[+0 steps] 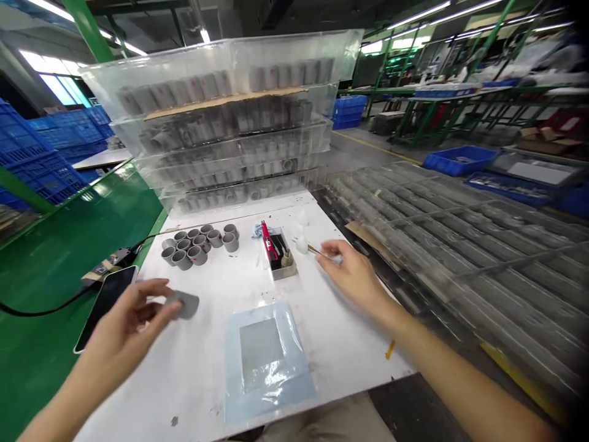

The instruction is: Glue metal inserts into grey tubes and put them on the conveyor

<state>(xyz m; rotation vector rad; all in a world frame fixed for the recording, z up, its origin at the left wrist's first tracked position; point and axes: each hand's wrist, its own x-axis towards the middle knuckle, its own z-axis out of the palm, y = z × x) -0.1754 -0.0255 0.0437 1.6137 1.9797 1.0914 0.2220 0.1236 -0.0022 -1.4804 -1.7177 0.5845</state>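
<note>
Over the white desk (193,374), the left hand (122,331) pinches a flat grey piece (188,304) near a black phone (105,307), while the right hand (352,273) grips a thin metal-tipped tool (313,249) just beside white blobs (302,244); grey tubes (193,244) stand clustered beyond.

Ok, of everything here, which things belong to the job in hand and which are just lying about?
Job in hand:
the left hand pinching a grey piece
the right hand holding a thin pointed tool
the grey cylinders

Lying about:
the phone
the plastic sleeve
the blue crate
</note>
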